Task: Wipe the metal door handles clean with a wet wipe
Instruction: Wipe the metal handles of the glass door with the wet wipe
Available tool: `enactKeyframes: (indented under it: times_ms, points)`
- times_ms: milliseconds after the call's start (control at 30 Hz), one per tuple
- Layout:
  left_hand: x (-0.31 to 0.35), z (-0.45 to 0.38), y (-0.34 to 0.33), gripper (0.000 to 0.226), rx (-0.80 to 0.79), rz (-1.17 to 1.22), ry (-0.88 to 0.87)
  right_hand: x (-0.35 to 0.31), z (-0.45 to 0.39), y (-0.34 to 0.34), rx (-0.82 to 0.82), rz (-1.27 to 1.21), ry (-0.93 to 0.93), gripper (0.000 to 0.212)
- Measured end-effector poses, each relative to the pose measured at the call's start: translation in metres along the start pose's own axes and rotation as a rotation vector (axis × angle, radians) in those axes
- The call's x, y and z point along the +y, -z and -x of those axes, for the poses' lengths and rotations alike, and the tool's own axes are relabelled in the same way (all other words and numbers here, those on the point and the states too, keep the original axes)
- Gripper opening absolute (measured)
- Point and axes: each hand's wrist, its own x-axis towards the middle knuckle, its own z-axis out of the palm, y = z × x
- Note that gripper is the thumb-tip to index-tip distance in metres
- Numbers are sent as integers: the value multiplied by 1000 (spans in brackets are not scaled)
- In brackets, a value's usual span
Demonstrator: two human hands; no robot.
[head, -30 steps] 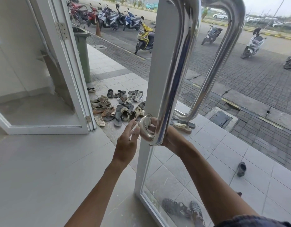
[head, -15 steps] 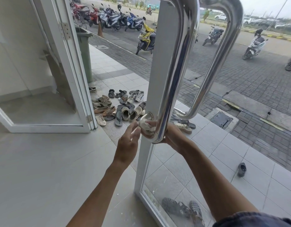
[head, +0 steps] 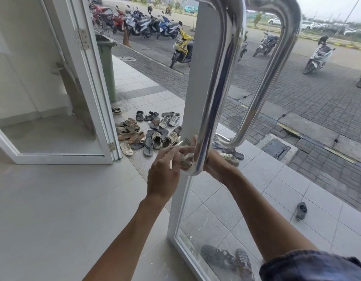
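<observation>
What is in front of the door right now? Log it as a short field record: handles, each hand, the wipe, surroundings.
near handle: polished metal handle on the white door frame
far handle: outer handle, seen through the glass
left hand: left hand at the handle's lower mount, fingers on the wet wipe
right hand: right hand behind the bar, mostly hidden
surroundings: shoes on tiles, parked scooters

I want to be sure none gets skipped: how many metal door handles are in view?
2. The near handle is on the inside of the door, with both hands at its lower end. The far handle shows through the glass, outside. The tops are cut off.
</observation>
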Motion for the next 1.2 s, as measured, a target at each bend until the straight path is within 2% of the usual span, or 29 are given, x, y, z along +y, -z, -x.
enactKeyframes:
  times_ms: [100, 200, 300, 400, 467, 567, 733, 800, 933, 1100, 1200]
  points:
    - [8, -5, -5, 36, -5, -147, 20, 6, -1, 2, 56, 15, 80, 33]
    - [15, -9, -12, 43, -124, -298, 48, 5, 1, 1, 116, -32, 169, 24]
    - [17, -16, -15, 46, -193, -347, 83, 2, 2, 2, 121, -43, 207, 29]
    - [20, -28, -16, 48, -234, -390, 123, 5, 0, 3, 120, -22, 220, 12]
    - [22, -36, -17, 42, -241, -410, 130, 7, -1, 2, 153, -10, 228, 16]
    - [19, -48, -20, 27, -219, -395, 111, 5, -1, 0, 189, 24, 253, 22]
    - [11, -66, -23, 38, -277, -354, 128, 3, -2, 5, 240, 155, 236, 31]
    - [8, -78, -25, 38, -340, -355, 202, 1, -1, 5, 247, 174, 228, 34]
    - [0, -91, -23, 64, -501, -153, 393, 0, -1, 2, 224, 142, 209, 35]
    - [-11, -86, -23, 78, -535, -107, 444, 2, -1, 1, 215, 119, 182, 34]
    - [-24, -78, -18, 90, -605, -30, 496, 5, -5, 2, 223, 104, 152, 25]
